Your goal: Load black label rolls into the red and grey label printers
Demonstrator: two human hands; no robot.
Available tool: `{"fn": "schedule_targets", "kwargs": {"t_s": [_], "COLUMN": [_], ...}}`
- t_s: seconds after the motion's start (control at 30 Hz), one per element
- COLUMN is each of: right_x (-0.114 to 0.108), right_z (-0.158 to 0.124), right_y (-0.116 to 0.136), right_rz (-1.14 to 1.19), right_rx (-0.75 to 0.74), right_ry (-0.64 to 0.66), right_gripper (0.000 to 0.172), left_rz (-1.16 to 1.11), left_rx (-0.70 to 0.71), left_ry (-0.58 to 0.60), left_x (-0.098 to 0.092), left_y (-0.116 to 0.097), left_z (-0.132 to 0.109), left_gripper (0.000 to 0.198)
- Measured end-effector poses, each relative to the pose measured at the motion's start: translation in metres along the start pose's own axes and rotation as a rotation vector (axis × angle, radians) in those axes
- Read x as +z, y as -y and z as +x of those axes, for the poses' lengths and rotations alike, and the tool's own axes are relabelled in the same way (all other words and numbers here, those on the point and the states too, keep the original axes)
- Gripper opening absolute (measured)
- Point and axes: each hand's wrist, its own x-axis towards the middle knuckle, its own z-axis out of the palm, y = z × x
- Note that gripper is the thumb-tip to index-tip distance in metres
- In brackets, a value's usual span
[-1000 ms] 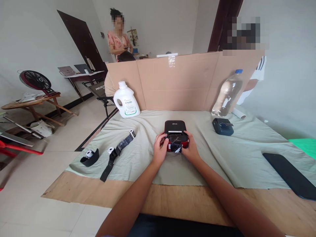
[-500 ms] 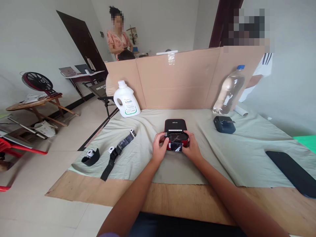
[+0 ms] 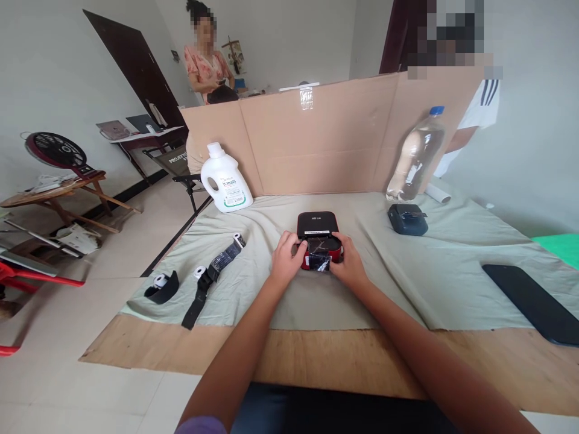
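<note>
A red and black label printer (image 3: pixel 316 223) lies on the grey-green cloth in front of me. Dark, glossy tape (image 3: pixel 319 260) hangs over its front. At the printer's left side, my left hand (image 3: pixel 286 258) grips it with thumb and fingers near the front corner. My right hand (image 3: pixel 349 263) holds the opposite side, its fingers bent around the edge. The fingertips at both sides are partly hidden. To the left lie a long black label strip (image 3: pixel 208 281) with small white rolls on it, and a curled black strip (image 3: pixel 163 292) around another white roll.
A white jug (image 3: pixel 227 181) and a clear bottle (image 3: pixel 416 158) stand before a cardboard screen (image 3: pixel 316 144). On the right are a small dark device (image 3: pixel 408 219), a cardboard tube (image 3: pixel 438 193) and a black phone-like slab (image 3: pixel 529 301). Two people are beyond the screen.
The whole view has shifted slightly. Both hands remain at the sides of the printer; my left thumb sits a little higher along its edge. The other things on the cloth lie as before.
</note>
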Motion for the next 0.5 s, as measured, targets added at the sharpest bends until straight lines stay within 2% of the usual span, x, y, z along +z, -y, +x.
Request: {"fn": "schedule_targets", "kwargs": {"t_s": [0.13, 0.23, 0.33, 0.5], "right_x": [-0.002, -0.001, 0.001, -0.007], "right_z": [-0.001, -0.002, -0.002, -0.001], "right_y": [0.002, 0.001, -0.003, -0.013], "right_rz": [-0.015, -0.016, -0.011, 0.058], "right_rx": [-0.005, -0.021, -0.040, -0.098], "right_ry": [0.001, 0.008, 0.025, 0.076], "right_gripper": [0.067, 0.075, 0.084, 0.082], "left_rz": [-0.145, -0.235, -0.260, -0.285], "left_rx": [0.019, 0.030, 0.049, 0.043], "left_ry": [-0.073, -0.145, -0.164, -0.181], "left_x": [0.011, 0.019, 0.022, 0.022], "left_y": [0.007, 0.013, 0.016, 0.018], "left_z": [-0.004, -0.009, -0.011, -0.011], "left_gripper": [0.019, 0.015, 0.016, 0.016]}}
